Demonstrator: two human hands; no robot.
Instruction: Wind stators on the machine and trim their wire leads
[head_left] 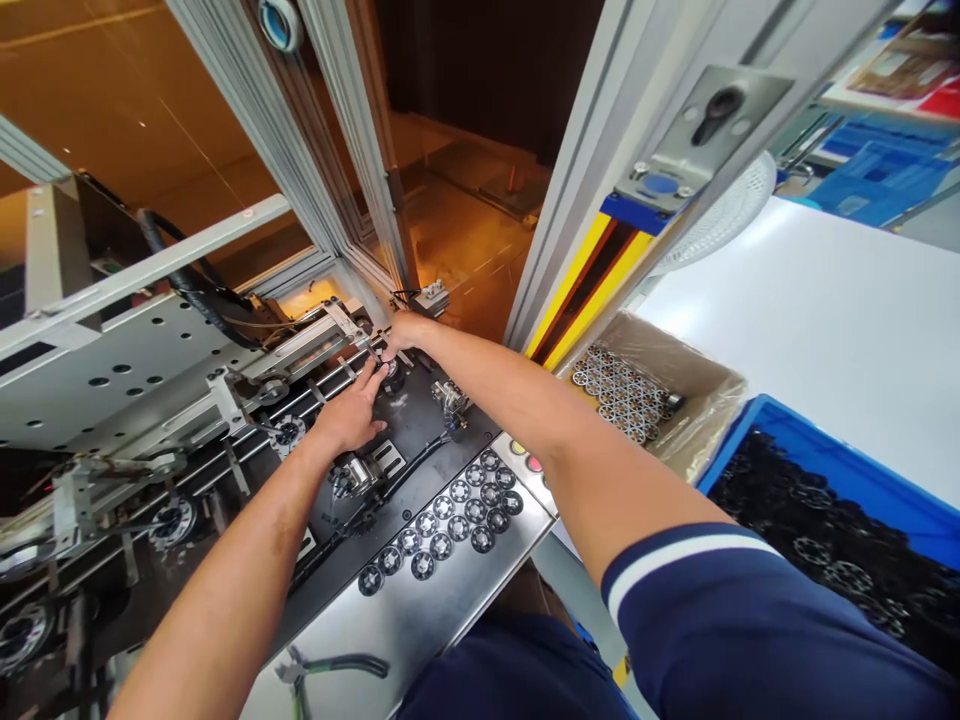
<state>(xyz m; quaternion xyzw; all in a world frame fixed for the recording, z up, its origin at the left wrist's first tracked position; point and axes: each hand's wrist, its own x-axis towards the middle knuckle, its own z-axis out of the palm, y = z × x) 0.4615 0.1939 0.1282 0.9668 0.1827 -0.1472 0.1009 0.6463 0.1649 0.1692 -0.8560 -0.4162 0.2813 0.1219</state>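
My left hand [352, 412] reaches over the black machine bed, its fingers stretched forward and its thumb apart. Its fingertips touch or nearly touch a round black part [391, 376] sitting in a fixture. From the other side my right hand [407, 333] comes down at the same spot, fingers bent and close together by a metal arm [346, 322]. What those fingers hold, if anything, is too small to make out. Several round black parts with star-shaped metal centres [458, 491] lie in rows on the steel ledge [360, 640] near my body.
Green-handled pliers [337, 665] lie on the ledge. Small metal clamps [358, 475] stand on the bed. At right are a carton [697, 385] of metal parts and a blue bin [780, 415] of black parts. An aluminium post [577, 170] with a yellow strip rises beside my right arm.
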